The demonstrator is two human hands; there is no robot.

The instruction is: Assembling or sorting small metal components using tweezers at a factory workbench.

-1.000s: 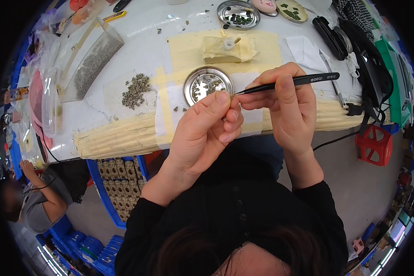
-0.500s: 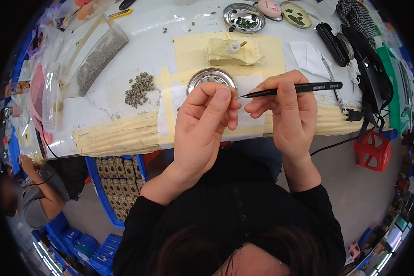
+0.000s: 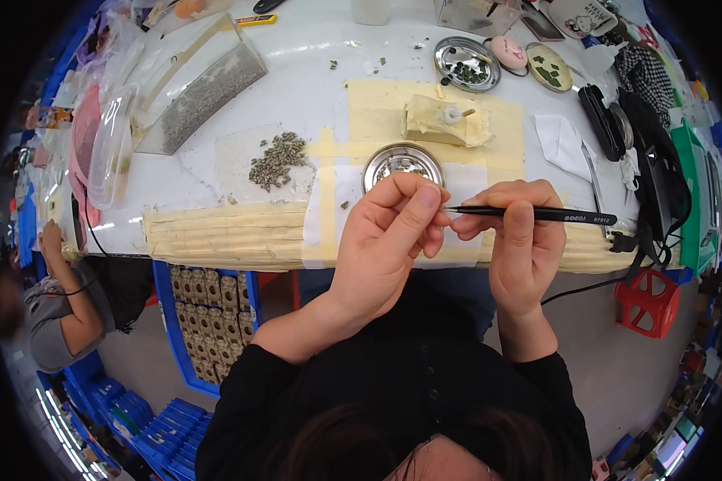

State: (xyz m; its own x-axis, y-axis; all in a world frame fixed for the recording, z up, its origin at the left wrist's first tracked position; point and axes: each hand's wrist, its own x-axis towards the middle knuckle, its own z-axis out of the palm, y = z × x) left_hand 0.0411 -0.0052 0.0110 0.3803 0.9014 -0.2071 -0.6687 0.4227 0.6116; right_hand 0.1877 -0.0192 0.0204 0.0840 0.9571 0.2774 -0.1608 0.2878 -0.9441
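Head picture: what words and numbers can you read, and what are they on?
Black tweezers in the right hand: pale letters and numbers, not copied here.
White printed thing, upper right: dark lettering, not copied here.
Pink egg-shaped thing: faint marks, too small to read.

Slim black tweezers (image 3: 552,214), finely pointed, nearly level in the right hand (image 3: 525,252), tip end at the left hand (image 3: 389,244)

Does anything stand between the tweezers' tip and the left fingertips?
Nothing visible: the black tweezers in the right hand point at the fingertips of the left hand. Anything pinched there is too small to tell.
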